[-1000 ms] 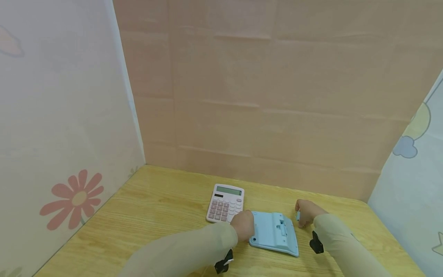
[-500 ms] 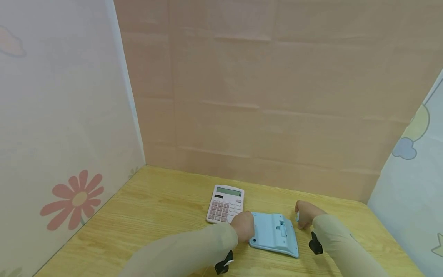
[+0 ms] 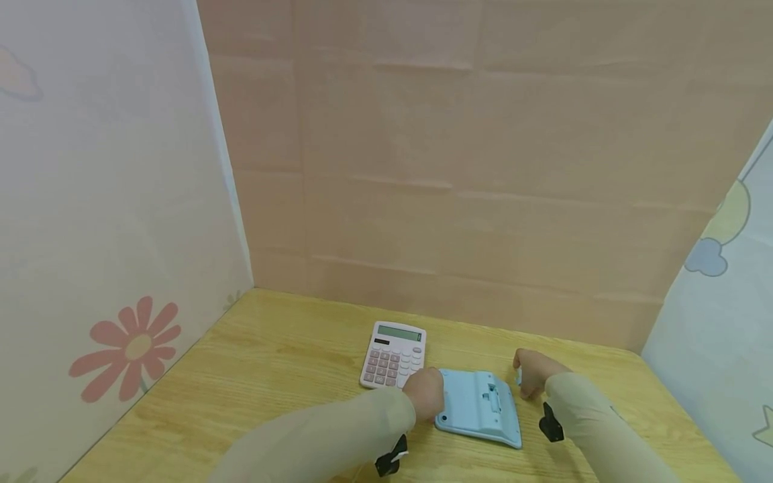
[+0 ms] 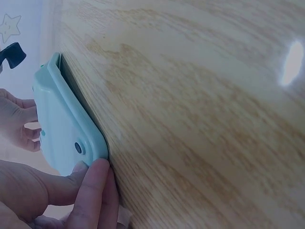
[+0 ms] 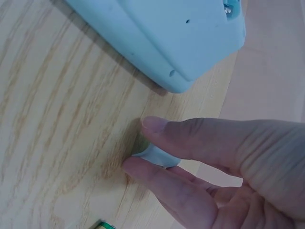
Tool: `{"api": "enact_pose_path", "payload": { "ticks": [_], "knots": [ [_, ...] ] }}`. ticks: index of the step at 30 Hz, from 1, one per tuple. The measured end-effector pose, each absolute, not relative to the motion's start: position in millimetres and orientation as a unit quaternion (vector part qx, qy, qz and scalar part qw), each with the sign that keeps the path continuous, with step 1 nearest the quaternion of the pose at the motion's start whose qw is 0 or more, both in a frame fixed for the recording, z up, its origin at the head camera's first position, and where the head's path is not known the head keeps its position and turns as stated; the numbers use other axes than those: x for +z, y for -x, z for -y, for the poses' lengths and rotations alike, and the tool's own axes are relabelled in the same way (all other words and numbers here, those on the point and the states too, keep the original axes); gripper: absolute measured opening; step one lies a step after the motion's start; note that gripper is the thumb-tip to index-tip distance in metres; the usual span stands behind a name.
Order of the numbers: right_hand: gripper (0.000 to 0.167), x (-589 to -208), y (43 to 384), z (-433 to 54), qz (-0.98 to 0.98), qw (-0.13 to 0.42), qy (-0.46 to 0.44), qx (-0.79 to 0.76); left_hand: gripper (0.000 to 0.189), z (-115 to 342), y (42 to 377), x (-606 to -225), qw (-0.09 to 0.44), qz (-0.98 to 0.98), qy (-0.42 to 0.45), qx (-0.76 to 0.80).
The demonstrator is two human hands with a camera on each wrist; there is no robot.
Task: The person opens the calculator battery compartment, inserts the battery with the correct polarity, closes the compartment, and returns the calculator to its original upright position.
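A light blue calculator (image 3: pixel 465 406) lies face down on the wooden table, its battery compartment (image 3: pixel 492 398) uncovered on the back. My left hand (image 3: pixel 425 394) pinches its left edge between thumb and fingers, near a dark round foot (image 4: pixel 78 148) seen in the left wrist view. Just right of the calculator, my right hand (image 3: pixel 537 374) is low over the table, apart from it. Between thumb and forefinger it pinches a small light blue battery cover (image 5: pixel 161 156), partly hidden by the fingers. At the bottom of the right wrist view, the end of a green battery (image 5: pixel 105 225) shows.
A pink calculator (image 3: pixel 394 354) lies face up behind my left hand, very near the blue one. Brown paper (image 3: pixel 459 201) covers the back wall. A flower-printed panel (image 3: pixel 139 201) stands at the left and another printed panel (image 3: pixel 725 322) at the right.
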State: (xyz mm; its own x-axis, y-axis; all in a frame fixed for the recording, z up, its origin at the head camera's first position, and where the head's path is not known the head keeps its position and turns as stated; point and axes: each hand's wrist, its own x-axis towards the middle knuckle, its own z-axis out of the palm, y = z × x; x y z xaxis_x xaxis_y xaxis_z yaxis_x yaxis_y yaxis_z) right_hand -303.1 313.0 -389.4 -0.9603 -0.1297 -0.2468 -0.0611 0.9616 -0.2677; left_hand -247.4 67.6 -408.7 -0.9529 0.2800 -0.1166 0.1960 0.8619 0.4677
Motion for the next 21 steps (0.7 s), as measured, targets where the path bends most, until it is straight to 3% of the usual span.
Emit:
{"api": "enact_pose_path", "payload": {
  "ticks": [11,21],
  "knots": [
    [0.060,-382.2,303.9,-320.8,-0.960,0.168,0.043,-0.219,0.008,-66.9,250.0,-410.4,0.093,-0.959,-0.135,0.231],
    [0.032,-367.1,303.3,-362.9,-0.944,0.078,0.122,-0.295,0.008,-67.6,249.5,-408.8,0.084,-0.965,-0.137,0.208]
  ]
}}
